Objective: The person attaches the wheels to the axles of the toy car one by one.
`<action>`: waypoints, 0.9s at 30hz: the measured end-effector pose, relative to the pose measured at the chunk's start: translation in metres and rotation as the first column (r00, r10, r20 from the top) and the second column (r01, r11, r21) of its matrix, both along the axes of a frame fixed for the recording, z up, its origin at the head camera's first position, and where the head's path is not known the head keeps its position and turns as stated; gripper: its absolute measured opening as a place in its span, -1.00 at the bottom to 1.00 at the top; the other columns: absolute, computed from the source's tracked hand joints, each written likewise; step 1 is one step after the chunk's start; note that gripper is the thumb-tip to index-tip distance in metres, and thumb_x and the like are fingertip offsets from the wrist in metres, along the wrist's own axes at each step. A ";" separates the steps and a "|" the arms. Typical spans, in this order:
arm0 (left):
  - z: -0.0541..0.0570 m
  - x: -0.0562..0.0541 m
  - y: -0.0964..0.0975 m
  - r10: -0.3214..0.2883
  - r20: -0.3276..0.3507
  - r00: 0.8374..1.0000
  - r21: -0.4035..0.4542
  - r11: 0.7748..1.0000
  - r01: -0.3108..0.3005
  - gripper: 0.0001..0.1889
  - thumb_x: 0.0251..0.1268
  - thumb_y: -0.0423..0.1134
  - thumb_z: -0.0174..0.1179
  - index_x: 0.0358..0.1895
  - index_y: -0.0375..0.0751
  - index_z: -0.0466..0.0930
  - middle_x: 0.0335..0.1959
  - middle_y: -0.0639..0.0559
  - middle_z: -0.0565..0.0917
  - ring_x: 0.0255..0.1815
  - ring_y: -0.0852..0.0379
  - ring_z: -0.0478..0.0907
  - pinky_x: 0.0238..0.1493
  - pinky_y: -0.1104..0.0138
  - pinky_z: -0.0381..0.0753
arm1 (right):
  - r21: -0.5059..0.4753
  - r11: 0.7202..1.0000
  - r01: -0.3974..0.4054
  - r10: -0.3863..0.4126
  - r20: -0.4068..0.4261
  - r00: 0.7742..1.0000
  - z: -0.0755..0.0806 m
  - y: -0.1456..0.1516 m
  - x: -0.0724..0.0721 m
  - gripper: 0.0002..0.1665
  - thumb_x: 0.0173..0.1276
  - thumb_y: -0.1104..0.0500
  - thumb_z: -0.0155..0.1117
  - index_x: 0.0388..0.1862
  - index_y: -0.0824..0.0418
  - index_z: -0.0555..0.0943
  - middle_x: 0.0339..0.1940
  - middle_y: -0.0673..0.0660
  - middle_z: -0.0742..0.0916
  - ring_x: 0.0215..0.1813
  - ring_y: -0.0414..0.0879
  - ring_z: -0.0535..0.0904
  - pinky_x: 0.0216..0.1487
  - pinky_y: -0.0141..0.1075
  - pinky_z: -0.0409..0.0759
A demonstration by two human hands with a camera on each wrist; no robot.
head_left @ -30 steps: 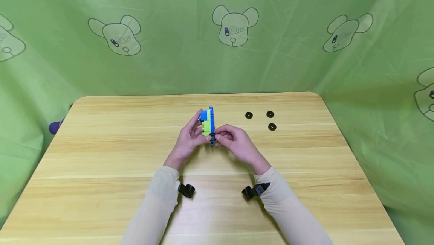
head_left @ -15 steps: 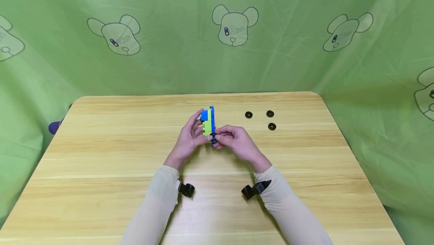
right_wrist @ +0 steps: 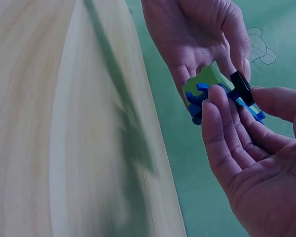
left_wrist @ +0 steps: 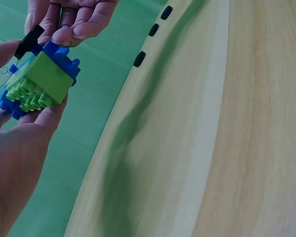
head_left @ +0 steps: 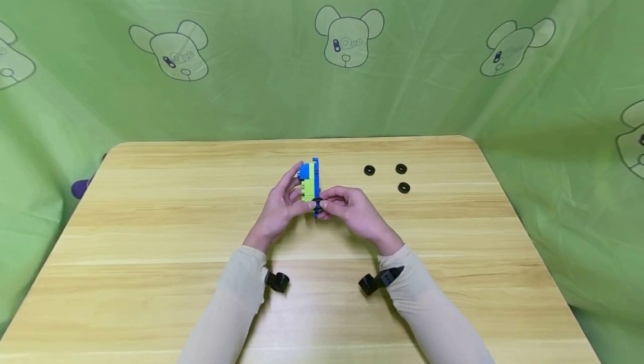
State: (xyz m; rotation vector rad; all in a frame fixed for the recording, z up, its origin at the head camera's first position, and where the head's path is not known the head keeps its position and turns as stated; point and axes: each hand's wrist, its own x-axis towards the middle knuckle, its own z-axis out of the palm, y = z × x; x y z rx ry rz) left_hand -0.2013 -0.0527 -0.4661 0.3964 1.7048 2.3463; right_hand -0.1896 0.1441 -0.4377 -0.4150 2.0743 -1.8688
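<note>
A toy car (head_left: 308, 188) of lime green and blue building blocks is held up on its end over the table. My left hand (head_left: 278, 207) grips it from the left, the fingers around its studded side. A black tyre (right_wrist: 242, 89) sits at one end of a short blue axle on the blue base, clearest in the right wrist view. My right hand (head_left: 354, 213) has its thumb on this tyre and its curled fingers against the blue base. The left thumb (left_wrist: 2, 54) touches the tyre from the opposite side.
Three loose black tyres lie at the back right of the wooden table (head_left: 201, 213): one tyre (head_left: 365, 170) to the left, another (head_left: 397, 169) behind, a third (head_left: 399, 188) in front. A green curtain (head_left: 271, 101) surrounds the table's back and sides.
The toy car and both thumbs have shifted very slightly to the right. Both hands keep the same hold, and the loose tyres stay in place.
</note>
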 end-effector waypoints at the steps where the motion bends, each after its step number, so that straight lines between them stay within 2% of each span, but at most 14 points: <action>1: 0.000 0.000 0.000 -0.001 -0.001 1.000 0.002 1.000 0.001 -0.04 0.11 -0.65 0.25 0.56 0.01 0.05 0.31 -0.20 0.40 0.17 -0.14 0.46 0.21 0.18 0.52 | 0.003 1.000 0.000 0.000 -0.002 1.000 0.000 0.000 0.000 -0.74 0.42 0.42 0.14 0.01 0.59 0.50 -0.18 0.37 0.71 -0.17 0.17 0.69 -0.03 -0.09 0.67; 9: 0.002 0.001 0.001 -0.011 0.005 1.000 -0.009 1.000 0.011 -0.04 0.15 -0.63 0.25 0.57 -0.01 0.00 0.32 -0.19 0.37 0.20 -0.14 0.45 0.23 0.19 0.49 | 0.017 1.000 -0.012 0.013 -0.004 1.000 0.000 0.001 -0.001 -0.74 0.42 0.41 0.14 0.01 0.59 0.50 -0.17 0.37 0.71 -0.11 0.35 0.64 -0.03 -0.14 0.67; 21: 0.001 0.000 -0.002 -0.026 -0.006 1.000 0.008 1.000 0.026 -0.02 0.14 -0.70 0.21 0.58 -0.09 -0.06 0.32 -0.24 0.34 0.20 -0.13 0.46 0.23 0.19 0.49 | 0.074 0.997 -0.023 0.024 -0.008 1.000 0.001 0.001 -0.002 -0.75 0.44 0.39 0.13 0.02 0.55 0.51 -0.19 0.31 0.72 -0.11 0.28 0.66 -0.02 -0.18 0.67; 27: 0.001 -0.001 -0.002 -0.039 -0.021 0.999 -0.036 0.999 0.038 -0.01 0.12 -0.71 0.22 0.58 -0.09 -0.05 0.29 -0.24 0.34 0.18 -0.13 0.47 0.21 0.20 0.50 | 0.104 0.994 -0.017 0.016 0.005 1.000 0.002 0.000 -0.001 -0.78 0.43 0.42 0.12 -0.01 0.53 0.52 -0.23 0.28 0.72 -0.11 0.31 0.65 -0.05 -0.20 0.68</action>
